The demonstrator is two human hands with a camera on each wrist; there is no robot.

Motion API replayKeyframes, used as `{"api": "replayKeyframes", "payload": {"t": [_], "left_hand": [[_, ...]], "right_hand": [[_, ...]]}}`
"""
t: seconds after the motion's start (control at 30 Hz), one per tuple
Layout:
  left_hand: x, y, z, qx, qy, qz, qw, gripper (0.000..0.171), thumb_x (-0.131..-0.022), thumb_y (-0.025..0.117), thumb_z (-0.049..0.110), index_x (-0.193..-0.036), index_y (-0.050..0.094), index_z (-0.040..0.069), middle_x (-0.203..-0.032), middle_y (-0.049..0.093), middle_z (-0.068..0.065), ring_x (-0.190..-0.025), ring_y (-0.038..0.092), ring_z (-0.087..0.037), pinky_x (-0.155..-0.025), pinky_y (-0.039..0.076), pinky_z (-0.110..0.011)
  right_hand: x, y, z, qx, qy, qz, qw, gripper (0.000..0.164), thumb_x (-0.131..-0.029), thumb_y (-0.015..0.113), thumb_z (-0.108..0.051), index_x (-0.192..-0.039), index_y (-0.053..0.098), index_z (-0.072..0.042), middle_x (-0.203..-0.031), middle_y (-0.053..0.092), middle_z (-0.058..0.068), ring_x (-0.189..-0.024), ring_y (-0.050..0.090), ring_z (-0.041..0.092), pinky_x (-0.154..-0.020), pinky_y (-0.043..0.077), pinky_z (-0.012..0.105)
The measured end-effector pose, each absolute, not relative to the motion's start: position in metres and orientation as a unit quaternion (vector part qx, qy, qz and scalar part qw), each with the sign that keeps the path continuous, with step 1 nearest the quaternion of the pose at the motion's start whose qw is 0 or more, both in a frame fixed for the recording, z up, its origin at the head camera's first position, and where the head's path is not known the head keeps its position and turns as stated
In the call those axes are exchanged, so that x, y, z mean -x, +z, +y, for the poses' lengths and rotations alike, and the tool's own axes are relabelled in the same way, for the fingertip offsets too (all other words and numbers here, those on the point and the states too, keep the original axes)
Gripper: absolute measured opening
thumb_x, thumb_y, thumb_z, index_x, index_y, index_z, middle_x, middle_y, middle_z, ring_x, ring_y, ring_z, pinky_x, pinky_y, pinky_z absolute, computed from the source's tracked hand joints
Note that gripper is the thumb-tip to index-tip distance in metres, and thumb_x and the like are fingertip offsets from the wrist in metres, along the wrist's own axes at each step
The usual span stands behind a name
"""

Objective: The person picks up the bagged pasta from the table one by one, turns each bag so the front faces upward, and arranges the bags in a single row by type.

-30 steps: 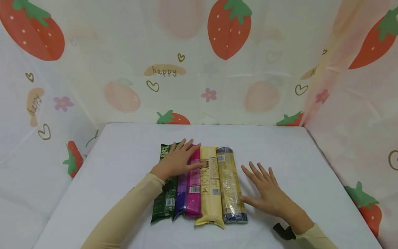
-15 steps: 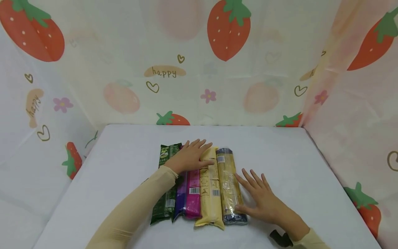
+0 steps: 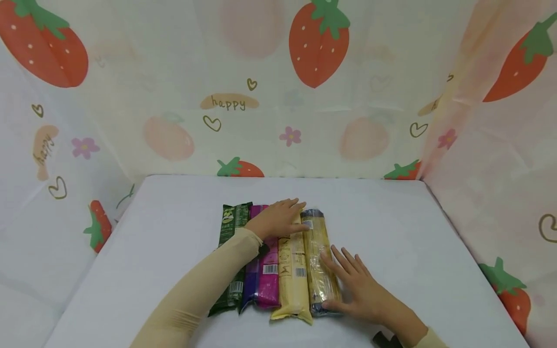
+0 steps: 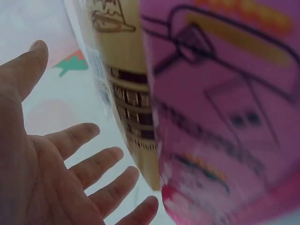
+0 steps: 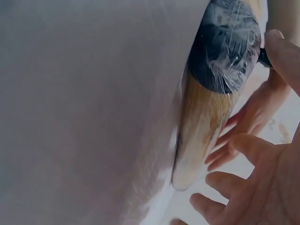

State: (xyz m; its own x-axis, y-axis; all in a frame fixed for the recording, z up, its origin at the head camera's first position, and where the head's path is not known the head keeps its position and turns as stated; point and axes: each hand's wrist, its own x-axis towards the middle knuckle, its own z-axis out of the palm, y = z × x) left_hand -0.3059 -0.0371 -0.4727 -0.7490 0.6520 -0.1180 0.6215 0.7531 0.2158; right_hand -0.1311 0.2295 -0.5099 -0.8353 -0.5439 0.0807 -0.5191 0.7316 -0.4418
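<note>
Side by side on the white table lie a green packet (image 3: 228, 234), a pink and purple packet (image 3: 269, 285), a pale yellow packet (image 3: 292, 280) and a clear-wrapped golden packet (image 3: 319, 251) with dark blue ends. My left hand (image 3: 278, 220) is over the far part of the yellow packet, fingers spread, thumb toward the golden one. In the left wrist view the left palm (image 4: 56, 173) is bare and apart from the packets. My right hand (image 3: 359, 292) is over the golden packet's right edge, fingers spread. The right wrist view shows a gap between the right fingers and the golden packet (image 5: 201, 126).
The white tabletop (image 3: 174, 217) extends around the row of packets. A strawberry-print cloth (image 3: 319, 121) stands as a wall behind the table and along both sides. A black strap piece (image 3: 385, 340) shows at the right wrist.
My left hand has moved right, from over the green and pink packets to over the yellow one. My right hand has come left and nearer, over the golden packet's edge. The packets stay put.
</note>
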Motion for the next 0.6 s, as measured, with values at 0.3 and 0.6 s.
{"api": "replayKeyframes", "payload": {"t": [0.3,0.6], "left_hand": [[0.306,-0.479,-0.021,-0.33,0.096,0.932,0.11,0.084,-0.107,0.052,0.067,-0.171,0.031,0.016,-0.172,0.038,-0.01,-0.16,0.033,-0.033,-0.13,0.028,-0.05],[0.304,-0.477,-0.013,-0.317,0.086,0.935,0.133,0.084,-0.107,0.055,0.062,-0.171,0.031,0.012,-0.168,0.044,-0.01,-0.158,0.036,-0.031,-0.132,0.023,-0.047]], "right_hand": [[0.127,-0.512,0.228,0.293,-0.216,0.93,0.054,0.119,-0.085,0.074,-0.079,-0.173,0.025,-0.016,-0.179,0.014,0.018,-0.158,0.029,0.047,-0.116,0.041,0.069],[0.126,-0.506,0.219,0.281,-0.19,0.937,0.083,0.135,-0.074,0.08,-0.083,-0.172,0.024,-0.009,-0.178,0.013,0.02,-0.153,0.039,0.047,-0.116,0.044,0.064]]}}
